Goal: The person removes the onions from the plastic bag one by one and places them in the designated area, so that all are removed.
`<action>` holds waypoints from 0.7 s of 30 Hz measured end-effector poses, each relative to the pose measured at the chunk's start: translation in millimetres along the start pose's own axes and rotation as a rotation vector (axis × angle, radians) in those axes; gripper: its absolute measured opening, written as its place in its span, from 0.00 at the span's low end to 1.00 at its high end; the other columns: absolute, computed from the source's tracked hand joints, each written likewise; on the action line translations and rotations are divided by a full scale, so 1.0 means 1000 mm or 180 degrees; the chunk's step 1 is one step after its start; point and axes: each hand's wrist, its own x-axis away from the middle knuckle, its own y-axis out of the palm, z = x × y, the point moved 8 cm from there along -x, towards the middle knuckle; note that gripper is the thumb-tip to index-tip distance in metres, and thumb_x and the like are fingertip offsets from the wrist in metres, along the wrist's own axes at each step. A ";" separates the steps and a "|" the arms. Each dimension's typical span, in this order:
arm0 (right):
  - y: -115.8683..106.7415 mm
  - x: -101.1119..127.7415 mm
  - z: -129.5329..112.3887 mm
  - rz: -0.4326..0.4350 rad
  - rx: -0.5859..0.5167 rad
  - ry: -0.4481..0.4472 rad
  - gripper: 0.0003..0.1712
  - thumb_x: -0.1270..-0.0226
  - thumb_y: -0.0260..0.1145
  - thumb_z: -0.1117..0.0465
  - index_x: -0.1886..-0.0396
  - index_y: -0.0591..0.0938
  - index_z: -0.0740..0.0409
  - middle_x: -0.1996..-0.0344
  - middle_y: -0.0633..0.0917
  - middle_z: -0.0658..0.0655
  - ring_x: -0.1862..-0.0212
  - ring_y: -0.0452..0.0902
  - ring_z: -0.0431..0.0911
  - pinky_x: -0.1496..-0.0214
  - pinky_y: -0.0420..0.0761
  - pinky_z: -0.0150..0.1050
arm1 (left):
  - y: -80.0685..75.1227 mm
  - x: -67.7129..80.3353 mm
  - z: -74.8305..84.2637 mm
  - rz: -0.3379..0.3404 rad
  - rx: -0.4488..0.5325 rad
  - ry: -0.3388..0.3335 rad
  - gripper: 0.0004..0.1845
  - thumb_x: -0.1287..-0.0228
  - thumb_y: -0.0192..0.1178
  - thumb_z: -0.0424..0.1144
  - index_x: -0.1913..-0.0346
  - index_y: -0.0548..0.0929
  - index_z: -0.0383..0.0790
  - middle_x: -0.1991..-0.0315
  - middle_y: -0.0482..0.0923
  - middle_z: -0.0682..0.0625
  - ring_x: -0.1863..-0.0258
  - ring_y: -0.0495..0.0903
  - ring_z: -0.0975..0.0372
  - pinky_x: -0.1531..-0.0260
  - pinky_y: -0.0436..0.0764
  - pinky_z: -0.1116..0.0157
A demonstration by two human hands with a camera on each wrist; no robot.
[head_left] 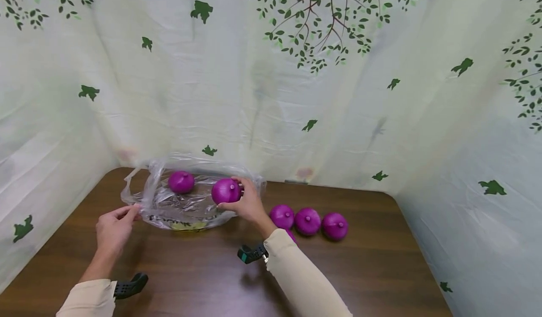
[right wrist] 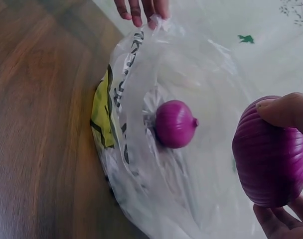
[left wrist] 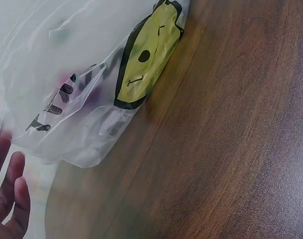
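Right hand (head_left: 250, 204) grips a round purple onion (head_left: 226, 191) over the mouth of the clear plastic bag (head_left: 186, 204), centre-left of frame. Left hand (head_left: 113, 227) apparently pinches the bag's left edge. Second purple onion (head_left: 181, 181) lies inside.

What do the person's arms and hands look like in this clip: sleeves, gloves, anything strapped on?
Both hands, left hand and right hand, are bare, with no gloves and no rings visible. Both arms wear long cream sleeves reaching the wrists. A dark, ribbed strap-like mount sticks out at the left wrist; a similar dark one with a teal edge sits at the right wrist.
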 end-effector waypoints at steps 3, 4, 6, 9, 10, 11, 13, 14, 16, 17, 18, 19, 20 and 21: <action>-0.006 0.004 -0.004 0.0012 0.0041 -0.0103 0.45 0.58 0.82 0.59 0.37 0.73 0.55 0.44 0.75 0.58 0.45 0.73 0.52 0.47 0.77 0.45 | -0.001 0.000 -0.002 -0.0002 0.0043 -0.0058 0.34 0.30 0.49 0.58 0.39 0.75 0.28 0.56 0.83 0.37 0.55 0.76 0.52 0.62 0.72 0.62; -0.008 0.006 -0.005 0.0019 0.0037 -0.0131 0.44 0.58 0.82 0.60 0.37 0.73 0.55 0.45 0.75 0.58 0.45 0.73 0.52 0.47 0.77 0.45 | -0.001 0.000 -0.002 -0.0001 0.0046 -0.0072 0.34 0.30 0.49 0.58 0.39 0.75 0.28 0.55 0.83 0.36 0.54 0.75 0.51 0.61 0.71 0.61; -0.012 0.009 -0.006 0.0032 0.0038 -0.0175 0.44 0.58 0.82 0.60 0.38 0.73 0.55 0.45 0.75 0.58 0.45 0.74 0.52 0.46 0.77 0.46 | -0.002 0.000 -0.003 -0.0002 0.0061 -0.0103 0.34 0.30 0.48 0.58 0.38 0.74 0.29 0.54 0.82 0.36 0.52 0.74 0.50 0.60 0.71 0.60; -0.018 0.014 -0.006 0.0047 0.0028 -0.0277 0.44 0.59 0.82 0.60 0.39 0.74 0.57 0.46 0.75 0.59 0.46 0.74 0.52 0.47 0.77 0.46 | -0.004 0.000 -0.005 0.0013 0.0056 -0.0130 0.34 0.29 0.48 0.58 0.38 0.74 0.29 0.55 0.82 0.37 0.52 0.74 0.50 0.62 0.71 0.63; -0.020 0.016 -0.006 0.0053 0.0035 -0.0305 0.44 0.59 0.82 0.61 0.39 0.74 0.57 0.46 0.75 0.59 0.46 0.74 0.52 0.47 0.77 0.45 | -0.005 0.000 -0.005 0.0014 0.0048 -0.0131 0.34 0.30 0.48 0.58 0.38 0.74 0.29 0.55 0.82 0.37 0.53 0.74 0.50 0.62 0.71 0.64; -0.022 0.017 -0.007 0.0059 0.0050 -0.0336 0.44 0.59 0.82 0.61 0.39 0.74 0.57 0.46 0.76 0.58 0.47 0.75 0.51 0.47 0.77 0.44 | -0.005 0.000 -0.005 0.0013 0.0046 -0.0138 0.35 0.30 0.48 0.58 0.38 0.74 0.29 0.55 0.83 0.37 0.53 0.74 0.50 0.63 0.71 0.65; -0.027 0.021 -0.007 0.0073 0.0082 -0.0372 0.43 0.60 0.82 0.61 0.39 0.75 0.56 0.46 0.76 0.58 0.47 0.75 0.51 0.48 0.77 0.42 | -0.005 0.000 -0.005 0.0008 0.0049 -0.0134 0.35 0.30 0.48 0.58 0.38 0.74 0.29 0.56 0.83 0.38 0.53 0.74 0.51 0.64 0.71 0.66; -0.029 0.022 -0.007 0.0079 0.0091 -0.0390 0.43 0.60 0.82 0.61 0.39 0.75 0.56 0.47 0.77 0.58 0.47 0.75 0.51 0.48 0.77 0.42 | -0.005 0.001 -0.005 0.0003 0.0052 -0.0134 0.35 0.30 0.49 0.59 0.38 0.74 0.29 0.58 0.83 0.40 0.53 0.74 0.51 0.64 0.70 0.66; -0.035 0.026 -0.008 0.0087 0.0106 -0.0418 0.43 0.60 0.82 0.61 0.39 0.75 0.55 0.46 0.77 0.57 0.48 0.76 0.50 0.48 0.77 0.42 | -0.005 0.001 -0.005 0.0002 0.0052 -0.0128 0.35 0.30 0.49 0.59 0.38 0.75 0.29 0.61 0.84 0.43 0.53 0.74 0.51 0.64 0.70 0.66; -0.038 0.028 -0.008 0.0091 0.0112 -0.0448 0.43 0.60 0.82 0.61 0.39 0.75 0.55 0.46 0.77 0.57 0.48 0.76 0.50 0.48 0.77 0.42 | -0.006 0.001 -0.005 0.0000 0.0059 -0.0129 0.35 0.30 0.49 0.59 0.38 0.75 0.29 0.62 0.84 0.45 0.53 0.74 0.51 0.64 0.70 0.67; -0.041 0.029 -0.009 0.0089 0.0107 -0.0472 0.43 0.60 0.82 0.61 0.39 0.75 0.55 0.46 0.76 0.58 0.48 0.75 0.51 0.47 0.77 0.42 | -0.006 0.001 -0.004 -0.0004 0.0066 -0.0129 0.35 0.30 0.49 0.59 0.38 0.75 0.30 0.63 0.84 0.46 0.53 0.74 0.51 0.64 0.70 0.67; -0.043 0.031 -0.009 0.0077 0.0089 -0.0483 0.43 0.60 0.82 0.62 0.39 0.75 0.55 0.46 0.76 0.57 0.47 0.75 0.50 0.47 0.77 0.43 | -0.006 0.002 -0.004 0.0001 0.0064 -0.0130 0.35 0.31 0.49 0.59 0.38 0.75 0.30 0.64 0.84 0.48 0.53 0.74 0.51 0.64 0.71 0.67; -0.046 0.033 -0.009 0.0077 0.0068 -0.0512 0.43 0.60 0.82 0.61 0.39 0.75 0.55 0.45 0.76 0.57 0.47 0.75 0.51 0.47 0.77 0.43 | -0.006 0.002 -0.003 0.0005 0.0061 -0.0134 0.35 0.31 0.49 0.59 0.38 0.75 0.30 0.65 0.84 0.49 0.53 0.75 0.51 0.65 0.71 0.68; -0.048 0.035 -0.009 0.0076 0.0048 -0.0535 0.44 0.60 0.82 0.62 0.38 0.75 0.56 0.45 0.76 0.58 0.46 0.75 0.51 0.46 0.77 0.44 | -0.007 0.002 -0.003 0.0007 0.0060 -0.0135 0.35 0.31 0.49 0.59 0.38 0.75 0.30 0.65 0.84 0.50 0.54 0.75 0.51 0.65 0.70 0.68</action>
